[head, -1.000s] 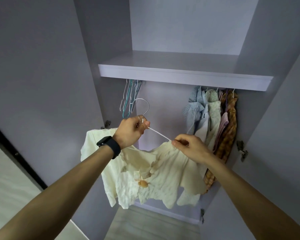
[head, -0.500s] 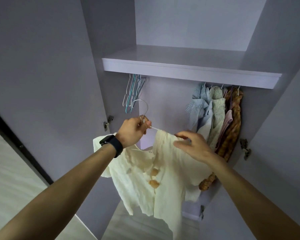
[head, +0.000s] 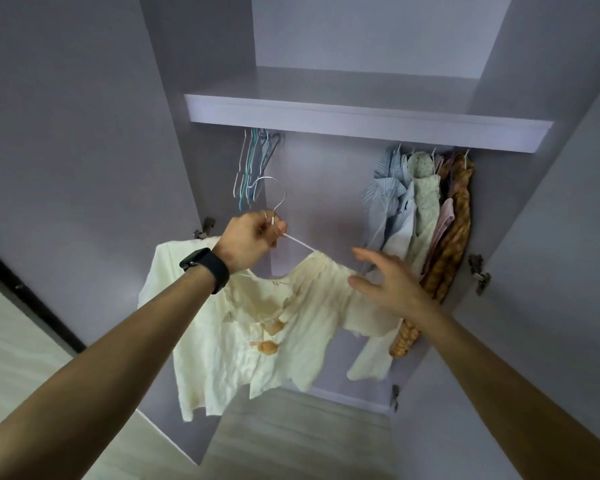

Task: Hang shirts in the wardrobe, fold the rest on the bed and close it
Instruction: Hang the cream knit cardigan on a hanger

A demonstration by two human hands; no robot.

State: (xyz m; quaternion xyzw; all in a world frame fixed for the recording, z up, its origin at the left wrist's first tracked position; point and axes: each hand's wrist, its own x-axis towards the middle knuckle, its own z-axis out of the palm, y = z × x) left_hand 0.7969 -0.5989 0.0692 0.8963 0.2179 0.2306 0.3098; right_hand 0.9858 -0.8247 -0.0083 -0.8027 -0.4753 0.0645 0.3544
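Observation:
A cream shirt (head: 257,327) with tan buttons hangs on a white wire hanger (head: 274,199) in front of the open wardrobe. My left hand (head: 250,240), with a black watch on the wrist, grips the hanger just below its hook. My right hand (head: 385,282) hovers with spread fingers at the shirt's right shoulder; its fingertips are at the cloth, and contact is unclear. The hook is below the wardrobe shelf (head: 361,123); the rail under it is hidden.
Several empty hangers (head: 253,164) hang at the left under the shelf. Several hung shirts (head: 426,216) are bunched at the right. Both lilac doors stand open, the left door (head: 66,150) and the right door (head: 575,271). Free room lies between hangers and shirts.
My right hand let go of the shirt's shoulder and opened. The shirt settled wider over the hanger. My left hand kept its hold and stayed about level.

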